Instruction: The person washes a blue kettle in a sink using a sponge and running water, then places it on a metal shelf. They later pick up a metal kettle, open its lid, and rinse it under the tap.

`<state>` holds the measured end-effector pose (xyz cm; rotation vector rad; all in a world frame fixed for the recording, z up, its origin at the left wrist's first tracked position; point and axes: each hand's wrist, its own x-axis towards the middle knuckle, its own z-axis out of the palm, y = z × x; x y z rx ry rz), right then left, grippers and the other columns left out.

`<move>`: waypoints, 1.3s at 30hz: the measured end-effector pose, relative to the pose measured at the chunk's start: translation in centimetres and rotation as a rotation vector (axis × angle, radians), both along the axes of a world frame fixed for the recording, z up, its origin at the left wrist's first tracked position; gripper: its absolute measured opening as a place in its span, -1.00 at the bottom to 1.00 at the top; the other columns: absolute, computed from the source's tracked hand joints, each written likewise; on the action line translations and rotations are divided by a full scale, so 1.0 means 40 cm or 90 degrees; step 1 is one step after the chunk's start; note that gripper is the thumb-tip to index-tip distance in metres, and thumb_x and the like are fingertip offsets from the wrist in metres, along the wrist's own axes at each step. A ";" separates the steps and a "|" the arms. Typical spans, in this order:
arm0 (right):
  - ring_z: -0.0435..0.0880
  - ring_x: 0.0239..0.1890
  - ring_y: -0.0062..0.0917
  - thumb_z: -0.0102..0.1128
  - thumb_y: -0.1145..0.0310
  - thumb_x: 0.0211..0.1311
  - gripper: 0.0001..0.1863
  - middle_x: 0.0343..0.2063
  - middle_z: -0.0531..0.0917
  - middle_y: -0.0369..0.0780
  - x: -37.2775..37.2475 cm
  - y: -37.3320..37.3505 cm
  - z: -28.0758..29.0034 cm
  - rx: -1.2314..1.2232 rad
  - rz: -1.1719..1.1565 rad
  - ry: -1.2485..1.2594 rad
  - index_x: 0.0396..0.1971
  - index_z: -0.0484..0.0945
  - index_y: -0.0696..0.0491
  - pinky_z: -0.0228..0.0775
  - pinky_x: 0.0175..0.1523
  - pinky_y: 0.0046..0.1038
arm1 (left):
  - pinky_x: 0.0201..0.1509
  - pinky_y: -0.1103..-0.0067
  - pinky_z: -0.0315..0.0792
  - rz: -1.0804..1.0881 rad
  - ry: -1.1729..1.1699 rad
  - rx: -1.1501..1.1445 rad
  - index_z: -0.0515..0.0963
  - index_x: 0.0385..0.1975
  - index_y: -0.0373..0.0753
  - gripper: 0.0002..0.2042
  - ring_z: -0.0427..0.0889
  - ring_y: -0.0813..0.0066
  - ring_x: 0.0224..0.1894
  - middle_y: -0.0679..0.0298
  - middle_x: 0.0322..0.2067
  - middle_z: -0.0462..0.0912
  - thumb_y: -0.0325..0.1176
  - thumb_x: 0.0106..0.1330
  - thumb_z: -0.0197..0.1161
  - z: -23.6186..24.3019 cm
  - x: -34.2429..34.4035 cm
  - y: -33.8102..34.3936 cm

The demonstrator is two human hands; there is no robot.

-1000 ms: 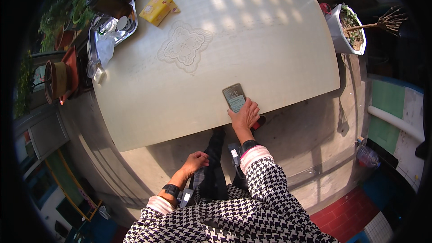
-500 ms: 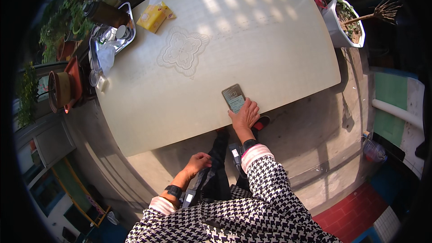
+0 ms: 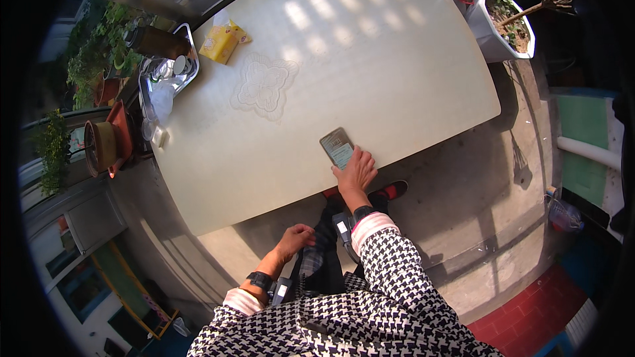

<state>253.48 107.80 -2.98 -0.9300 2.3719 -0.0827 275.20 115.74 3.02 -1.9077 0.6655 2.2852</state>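
Note:
My right hand (image 3: 354,168) grips the lower part of a smartphone (image 3: 337,146), which lies near the front edge of a large cream table (image 3: 397,99). The phone's screen is lit, and my thumb and fingers are around its sides. My left hand (image 3: 294,238) is low beside my leg, off the table, with its fingers curled closed and nothing seen in them.
At the table's back left are a yellow tissue pack (image 3: 220,43) and a metal tray (image 3: 188,79) with cups, a bag and a dark flask (image 3: 159,42). Potted plants stand at right (image 3: 481,36) and left (image 3: 99,145). My shoes (image 3: 395,190) are below the table's edge.
The view has shifted and turned slightly, and more of my shoes shows below the table's edge. My right hand keeps its grip on the phone; my left hand stays low and curled.

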 end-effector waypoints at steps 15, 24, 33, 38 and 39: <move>0.44 0.13 -0.21 0.27 0.15 0.04 -0.47 0.04 0.49 -0.14 -0.667 0.557 0.149 0.128 -0.302 -0.157 0.04 0.42 -0.07 0.21 0.19 -0.13 | -0.14 0.54 0.49 -0.094 0.019 -0.097 0.49 -0.20 -0.25 -0.79 0.62 0.43 -0.31 0.21 -0.34 0.62 -0.26 0.31 0.11 0.134 -0.399 -0.120; 0.64 -0.29 -0.30 0.18 0.27 -0.06 -0.72 -0.41 0.66 -0.09 -0.905 1.220 0.142 -0.015 -0.557 0.055 -0.35 0.54 0.12 0.47 -0.14 -0.38 | -0.23 0.51 0.50 -0.153 0.149 -0.164 0.45 -0.15 -0.29 -0.77 0.62 0.38 -0.29 0.19 -0.36 0.60 -0.31 0.28 0.08 0.228 -0.911 -0.216; 0.57 -0.68 -0.50 0.13 0.41 0.04 -0.87 -0.69 0.57 -0.25 -1.158 1.419 0.058 -0.038 -0.679 -0.199 -0.60 0.53 0.12 0.43 -0.59 -0.46 | -0.13 0.38 0.52 -0.078 0.271 -0.185 0.43 -0.12 -0.32 -0.73 0.59 0.34 -0.28 0.15 -0.31 0.58 -0.31 0.25 0.11 0.251 -1.395 -0.310; 0.56 -0.70 -0.49 0.04 0.42 0.07 -0.79 -0.73 0.54 -0.25 -1.431 1.453 0.121 -0.175 -0.684 -0.228 -0.73 0.48 0.09 0.38 -0.63 -0.39 | -0.03 0.37 0.45 -0.006 0.271 -0.194 0.43 -0.16 -0.23 -0.79 0.56 0.40 -0.24 0.22 -0.31 0.57 -0.27 0.33 0.01 0.263 -1.674 -0.430; 0.57 -0.69 -0.47 0.08 0.39 0.03 -0.81 -0.73 0.54 -0.24 -1.474 1.474 0.121 -0.176 -0.638 -0.209 -0.72 0.50 0.09 0.39 -0.61 -0.37 | -0.03 0.37 0.45 0.009 0.257 -0.196 0.43 -0.17 -0.22 -0.81 0.56 0.42 -0.25 0.23 -0.32 0.57 -0.28 0.33 0.00 0.264 -1.731 -0.438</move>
